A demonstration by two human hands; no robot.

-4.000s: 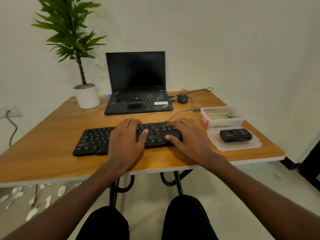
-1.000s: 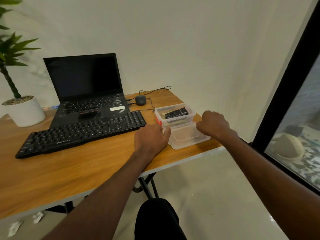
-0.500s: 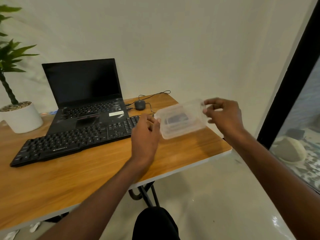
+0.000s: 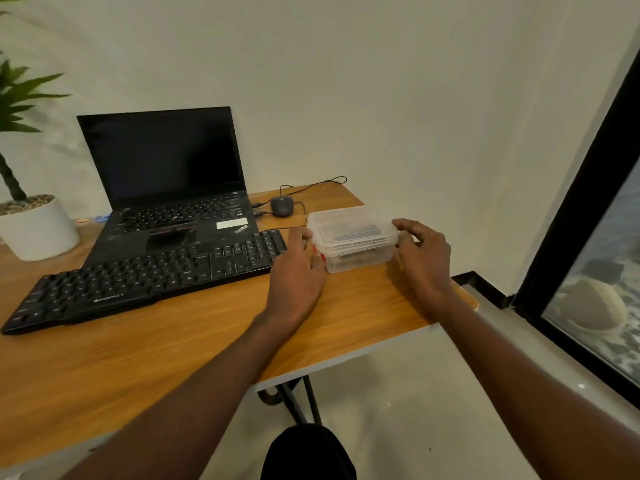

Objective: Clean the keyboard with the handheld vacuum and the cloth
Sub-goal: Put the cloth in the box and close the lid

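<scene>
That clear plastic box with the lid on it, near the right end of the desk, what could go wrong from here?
The clear box sits near the desk's right end, so a hard push while seating the lid could slide it off. The left hand and right hand hold opposite ends; uneven pressure might tip it. The mouse cable runs close behind it and could snag.

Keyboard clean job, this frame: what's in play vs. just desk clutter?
In play:
- keyboard
- clear plastic box, lid on, dark thing inside (blurred, likely the vacuum)
- left hand and right hand, one at each end of the box

Clutter:
- laptop, screen dark
- mouse with cable
- potted plant
- table
</scene>
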